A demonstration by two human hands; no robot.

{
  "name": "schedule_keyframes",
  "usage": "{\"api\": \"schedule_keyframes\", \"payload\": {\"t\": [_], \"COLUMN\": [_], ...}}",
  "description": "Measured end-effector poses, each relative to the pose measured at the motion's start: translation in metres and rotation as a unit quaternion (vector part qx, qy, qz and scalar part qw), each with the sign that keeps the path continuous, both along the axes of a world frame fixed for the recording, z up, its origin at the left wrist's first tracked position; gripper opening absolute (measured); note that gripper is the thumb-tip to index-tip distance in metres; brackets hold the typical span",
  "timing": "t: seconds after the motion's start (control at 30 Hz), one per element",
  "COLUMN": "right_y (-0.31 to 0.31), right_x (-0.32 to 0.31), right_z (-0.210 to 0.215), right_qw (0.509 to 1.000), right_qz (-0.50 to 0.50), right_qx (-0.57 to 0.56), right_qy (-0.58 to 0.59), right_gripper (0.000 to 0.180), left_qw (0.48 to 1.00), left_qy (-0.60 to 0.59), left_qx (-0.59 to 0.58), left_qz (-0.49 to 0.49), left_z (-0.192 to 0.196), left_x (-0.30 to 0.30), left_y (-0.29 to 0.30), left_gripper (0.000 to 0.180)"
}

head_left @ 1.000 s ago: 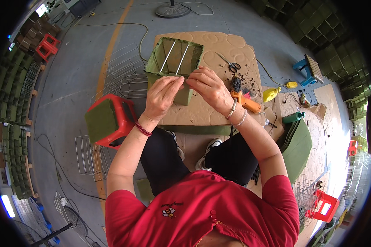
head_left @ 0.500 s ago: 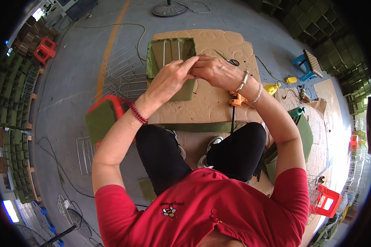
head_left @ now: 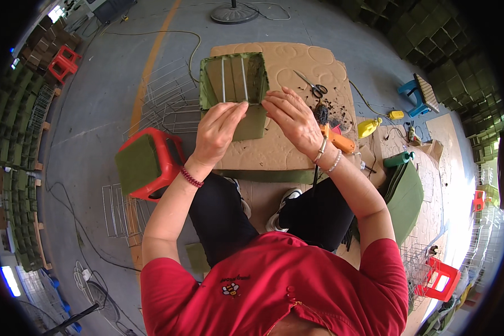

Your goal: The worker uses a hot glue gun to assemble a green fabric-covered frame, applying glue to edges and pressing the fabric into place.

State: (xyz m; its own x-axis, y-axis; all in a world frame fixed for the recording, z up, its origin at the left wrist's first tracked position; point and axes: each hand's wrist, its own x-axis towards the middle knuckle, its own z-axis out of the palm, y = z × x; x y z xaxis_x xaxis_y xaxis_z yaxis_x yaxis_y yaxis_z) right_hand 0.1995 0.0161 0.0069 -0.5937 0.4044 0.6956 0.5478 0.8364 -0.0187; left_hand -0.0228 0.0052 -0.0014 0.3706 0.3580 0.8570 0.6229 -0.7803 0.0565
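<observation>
An open box of green fabric over a wire frame point(head_left: 259, 120) stands on the cardboard-topped table, its mouth crossed by metal rods. At its near rim, my left hand point(head_left: 218, 131) is closed, fingers pressed together on the edge. My right hand point(head_left: 294, 120) is beside the near right corner, fingers stretched out and partly apart; its thumb is hidden. An orange-handled glue gun point(head_left: 341, 141) lies just right of my right wrist. Beyond that hand are black scissors point(head_left: 318, 89) among dark crumbs on the cardboard point(head_left: 285, 154).
At left, a red stool point(head_left: 165, 168) holds green fabric pieces point(head_left: 137, 165) near wire frames point(head_left: 179, 115). A yellow bottle point(head_left: 368, 127), a green bottle point(head_left: 399, 159) and stacked green sheets point(head_left: 406, 196) are at right. A cable point(head_left: 199, 50) crosses the floor.
My hands have moved apart from the box's near right corner: the left toward me along the rim, the right slightly right and nearer. The scissors and glue gun show more fully.
</observation>
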Motion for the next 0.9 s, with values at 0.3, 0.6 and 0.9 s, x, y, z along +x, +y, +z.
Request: {"api": "schedule_keyframes", "payload": {"t": [0.3,0.6,0.9], "right_y": [0.017,0.04,-0.004], "right_x": [-0.015,-0.019,-0.031], "right_z": [0.016,0.063,0.011], "right_qw": [0.999,0.931,0.994], "right_qz": [0.027,0.001,0.0], "right_qx": [-0.029,-0.274,-0.066], "right_qy": [-0.015,-0.24,0.081], "right_gripper": [0.019,0.013,0.023], "left_qw": [0.99,0.952,0.992], "left_qy": [0.004,0.052,-0.086], "left_qx": [-0.141,-0.298,-0.093], "left_qz": [-0.015,-0.035,0.002], "left_z": [0.012,0.044,0.012], "left_x": [-0.004,-0.008,-0.004], "left_y": [0.01,0.02,-0.011], "left_gripper": [0.049,0.039,0.041]}}
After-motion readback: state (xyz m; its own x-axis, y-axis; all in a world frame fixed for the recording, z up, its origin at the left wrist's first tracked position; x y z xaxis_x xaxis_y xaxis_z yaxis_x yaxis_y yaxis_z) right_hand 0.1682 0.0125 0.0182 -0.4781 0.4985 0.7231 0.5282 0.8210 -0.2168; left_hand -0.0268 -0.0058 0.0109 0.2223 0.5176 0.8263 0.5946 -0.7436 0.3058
